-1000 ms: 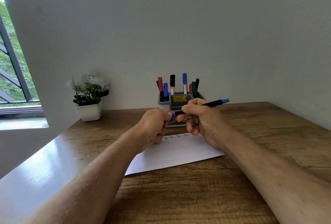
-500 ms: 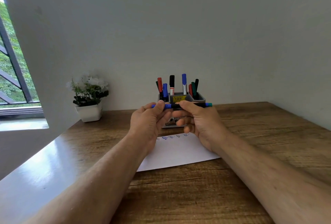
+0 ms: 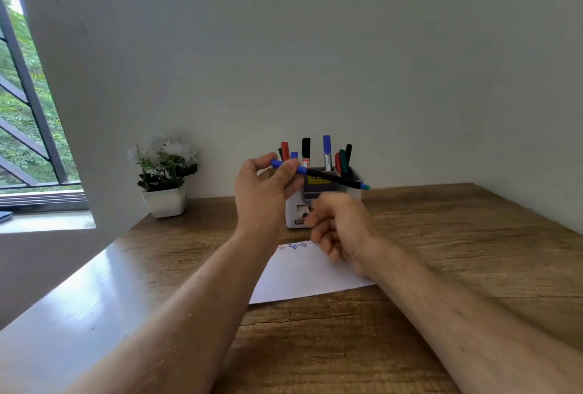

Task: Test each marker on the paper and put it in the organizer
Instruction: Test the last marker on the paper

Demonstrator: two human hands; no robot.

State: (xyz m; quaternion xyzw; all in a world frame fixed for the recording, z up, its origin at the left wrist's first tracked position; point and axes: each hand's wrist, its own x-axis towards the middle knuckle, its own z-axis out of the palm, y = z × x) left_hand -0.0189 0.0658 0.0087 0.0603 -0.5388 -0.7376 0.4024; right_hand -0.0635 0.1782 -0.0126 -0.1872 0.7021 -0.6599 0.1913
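Note:
My left hand (image 3: pixel 263 193) pinches a black marker (image 3: pixel 331 176) near its blue cap and holds it almost level in front of the organizer (image 3: pixel 355 193). The marker's teal end points right. The grey and white organizer stands at the back of the desk and holds several upright markers (image 3: pixel 326 152) in red, black, blue and green. My right hand (image 3: pixel 342 229) hangs lower, over the far end of the white paper (image 3: pixel 303 277), with fingers loosely curled and nothing in them. Small blue test marks (image 3: pixel 295 246) run along the paper's far edge.
A white pot with a flowering plant (image 3: pixel 164 179) stands at the back left of the wooden desk (image 3: pixel 457 251). A window with a dark frame (image 3: pixel 28 94) is at the far left. The grey wall rises right behind the organizer.
My right hand let go of the marker and dropped toward the paper. My left hand now holds the marker alone, raised in front of the organizer with its teal end tilted down to the right.

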